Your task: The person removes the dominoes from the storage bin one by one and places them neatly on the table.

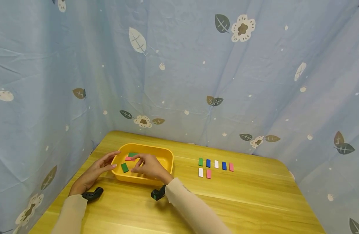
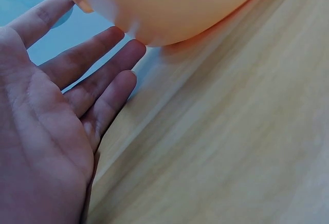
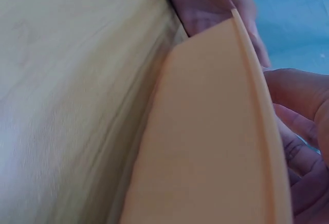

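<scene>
A yellow plastic bin [image 1: 165,150] stands at the left of the table. Inside it lie a dark green tile [image 1: 125,167], a pink tile [image 1: 129,159] and another green tile [image 1: 132,154]. My left hand [image 1: 93,171] rests with relaxed fingers against the bin's left end, its fingertips at the rim; the left wrist view has these fingers touching the outer wall [image 2: 175,8]. Over the near wall reaches my right hand [image 1: 150,165], thumb and index finger spread apart above the bin floor with nothing visible between them. Its other fingers are partly hidden.
Right of the bin, several flat tiles lie in two rows: a green tile [image 1: 200,162], blue, white and pink ones behind, a white tile [image 1: 200,172] and a pink tile [image 1: 208,174] in front. A patterned blue curtain [image 1: 185,81] hangs around the wooden table [image 1: 255,195].
</scene>
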Demonstrator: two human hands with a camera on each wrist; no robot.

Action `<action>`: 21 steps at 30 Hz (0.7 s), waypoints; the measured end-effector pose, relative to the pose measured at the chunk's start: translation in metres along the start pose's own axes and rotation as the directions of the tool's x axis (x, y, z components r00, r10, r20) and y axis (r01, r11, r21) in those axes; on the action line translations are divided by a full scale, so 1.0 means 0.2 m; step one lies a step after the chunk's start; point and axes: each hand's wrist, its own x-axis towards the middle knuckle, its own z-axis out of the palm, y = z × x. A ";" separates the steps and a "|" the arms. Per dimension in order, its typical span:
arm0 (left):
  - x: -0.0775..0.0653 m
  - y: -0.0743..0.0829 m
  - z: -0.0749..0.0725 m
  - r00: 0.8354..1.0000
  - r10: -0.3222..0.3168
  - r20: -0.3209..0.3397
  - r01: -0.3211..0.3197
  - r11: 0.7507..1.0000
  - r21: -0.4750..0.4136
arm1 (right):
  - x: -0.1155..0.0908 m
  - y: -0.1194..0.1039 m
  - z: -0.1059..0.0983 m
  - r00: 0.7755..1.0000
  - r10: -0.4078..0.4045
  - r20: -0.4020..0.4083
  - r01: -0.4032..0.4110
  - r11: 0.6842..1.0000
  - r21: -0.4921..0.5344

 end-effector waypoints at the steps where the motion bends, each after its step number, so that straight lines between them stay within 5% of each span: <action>1: 0.00 0.00 0.00 1.000 -0.001 -0.002 0.001 1.000 0.002 | 0.01 0.00 0.01 1.000 0.001 0.008 -0.001 1.000 0.017; 13: 0.00 -0.01 -0.01 1.000 -0.012 -0.006 0.012 0.999 0.037 | 0.09 0.00 0.12 0.999 0.046 0.007 -0.047 0.994 0.095; 21: 0.00 0.01 0.00 1.000 0.018 0.005 -0.018 0.999 0.028 | 0.15 0.04 0.16 0.995 0.101 0.018 -0.102 0.994 0.047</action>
